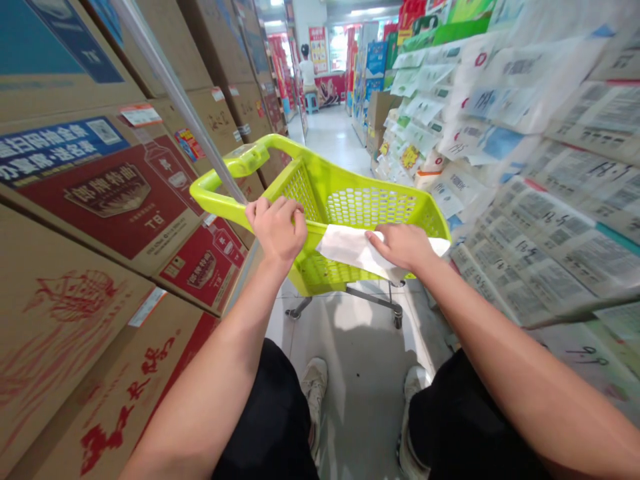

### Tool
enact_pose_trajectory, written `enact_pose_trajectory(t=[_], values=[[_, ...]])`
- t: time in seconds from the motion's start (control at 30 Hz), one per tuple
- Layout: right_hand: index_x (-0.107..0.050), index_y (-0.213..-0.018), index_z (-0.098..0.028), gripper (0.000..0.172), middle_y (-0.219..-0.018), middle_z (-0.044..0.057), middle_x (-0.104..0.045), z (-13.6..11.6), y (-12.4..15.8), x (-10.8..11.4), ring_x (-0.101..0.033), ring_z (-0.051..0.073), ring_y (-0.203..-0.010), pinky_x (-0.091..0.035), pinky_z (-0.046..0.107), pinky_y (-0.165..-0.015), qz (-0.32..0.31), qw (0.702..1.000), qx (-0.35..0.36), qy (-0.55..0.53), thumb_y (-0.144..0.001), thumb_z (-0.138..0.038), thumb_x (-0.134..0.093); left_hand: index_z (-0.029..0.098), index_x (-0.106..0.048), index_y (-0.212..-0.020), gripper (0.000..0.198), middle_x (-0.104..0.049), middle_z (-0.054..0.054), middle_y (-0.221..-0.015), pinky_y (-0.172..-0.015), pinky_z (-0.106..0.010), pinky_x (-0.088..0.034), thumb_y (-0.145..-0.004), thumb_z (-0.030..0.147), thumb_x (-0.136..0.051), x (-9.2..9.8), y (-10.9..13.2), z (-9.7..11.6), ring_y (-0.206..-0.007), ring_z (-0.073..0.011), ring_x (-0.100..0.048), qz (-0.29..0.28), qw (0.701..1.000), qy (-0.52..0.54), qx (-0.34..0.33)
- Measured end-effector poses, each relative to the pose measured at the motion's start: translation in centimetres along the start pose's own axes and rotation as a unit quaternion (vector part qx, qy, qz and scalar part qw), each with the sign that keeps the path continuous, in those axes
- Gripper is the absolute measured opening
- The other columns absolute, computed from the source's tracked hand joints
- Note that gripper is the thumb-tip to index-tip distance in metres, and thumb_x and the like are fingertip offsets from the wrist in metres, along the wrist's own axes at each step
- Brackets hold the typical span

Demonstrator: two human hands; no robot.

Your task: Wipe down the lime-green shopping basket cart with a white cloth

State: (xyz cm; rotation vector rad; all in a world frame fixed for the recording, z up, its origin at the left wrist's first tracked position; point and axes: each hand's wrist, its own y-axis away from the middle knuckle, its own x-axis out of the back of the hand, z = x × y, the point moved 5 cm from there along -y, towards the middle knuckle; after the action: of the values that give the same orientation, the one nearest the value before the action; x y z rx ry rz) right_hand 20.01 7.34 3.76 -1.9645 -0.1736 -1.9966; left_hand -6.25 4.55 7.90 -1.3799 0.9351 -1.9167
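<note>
A lime-green plastic shopping cart [345, 180] stands crosswise in front of me, its perforated basket open at the top. My left hand [278, 230] is closed over the near rim, close to the handle end and the foot of a slanting metal pole [175, 93]. Farther right along the same rim, my right hand [404, 247] presses a white cloth [345, 248] against the edge, fingers curled over it. The cloth drapes down the basket's near side and sticks out on both sides of the hand.
Stacked cardboard cartons [115, 193] line the left side. Packs of tissue paper [540, 227] are piled on the right. Between them a tiled aisle [335, 140] runs back to a seated person [307, 70] on a blue stool. The cart's wheels [398, 319] rest near my shoes.
</note>
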Motion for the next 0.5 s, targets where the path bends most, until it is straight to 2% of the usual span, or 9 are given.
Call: enact_pose_trajectory(t=[0.13, 0.23, 0.33, 0.43, 0.5], values=[[-0.071, -0.121, -0.021, 0.078, -0.107, 0.015, -0.079, -4.7, -1.3, 0.5, -0.073, 0.033, -0.097, -0.044, 0.037, -0.078, 0.035, 0.999, 0.012, -0.029, -0.103, -0.073, -0.016, 0.026, -0.068, -0.082, 0.017, -0.072, -0.005, -0.088, -0.103, -0.052, -0.028, -0.090, 0.031, -0.055, 0.1, 0.2, 1.1, -0.099, -0.0311, -0.054, -0.016, 1.000, -0.004, -0.014], [-0.069, -0.120, -0.022, 0.075, -0.105, 0.014, -0.079, -6.6, -1.9, 0.9, -0.073, 0.032, -0.094, -0.043, 0.036, -0.074, 0.065, 0.997, 0.014, -0.045, -0.102, -0.074, -0.018, 0.027, -0.068, -0.083, 0.015, -0.072, -0.005, -0.089, -0.104, -0.052, -0.029, -0.090, 0.031, -0.055, 0.0, 0.3, 1.2, -0.100, -0.0312, -0.055, -0.029, 0.999, -0.008, -0.020], [-0.068, -0.122, -0.022, 0.074, -0.101, 0.013, -0.079, -6.3, -1.8, 0.8, -0.073, 0.032, -0.091, -0.042, 0.035, -0.072, 0.066, 0.997, 0.015, -0.045, -0.103, -0.074, -0.018, 0.027, -0.069, -0.090, 0.016, -0.074, -0.005, -0.095, -0.105, -0.051, -0.030, -0.092, 0.028, -0.053, 0.0, 0.1, 0.6, -0.101, -0.0310, -0.058, -0.026, 1.000, 0.001, -0.001], [-0.068, -0.124, -0.021, 0.077, -0.100, 0.014, -0.078, -4.6, -1.1, 0.5, -0.072, 0.032, -0.091, -0.041, 0.035, -0.072, 0.047, 0.998, 0.018, -0.032, -0.103, -0.073, -0.015, 0.026, -0.069, -0.103, 0.021, -0.074, -0.007, -0.100, -0.106, -0.051, -0.030, -0.093, 0.025, -0.050, -0.1, -0.2, -0.2, -0.103, -0.0315, -0.060, -0.023, 0.999, 0.018, 0.028], [-0.070, -0.123, -0.021, 0.079, -0.100, 0.015, -0.078, -3.1, -0.5, 0.2, -0.072, 0.033, -0.093, -0.041, 0.036, -0.073, 0.033, 0.999, 0.015, -0.015, -0.104, -0.072, -0.013, 0.026, -0.068, -0.107, 0.020, -0.073, -0.007, -0.096, -0.107, -0.051, -0.031, -0.094, 0.028, -0.052, 0.0, -0.4, -0.6, -0.103, -0.0318, -0.060, -0.018, 0.999, 0.019, 0.037]])
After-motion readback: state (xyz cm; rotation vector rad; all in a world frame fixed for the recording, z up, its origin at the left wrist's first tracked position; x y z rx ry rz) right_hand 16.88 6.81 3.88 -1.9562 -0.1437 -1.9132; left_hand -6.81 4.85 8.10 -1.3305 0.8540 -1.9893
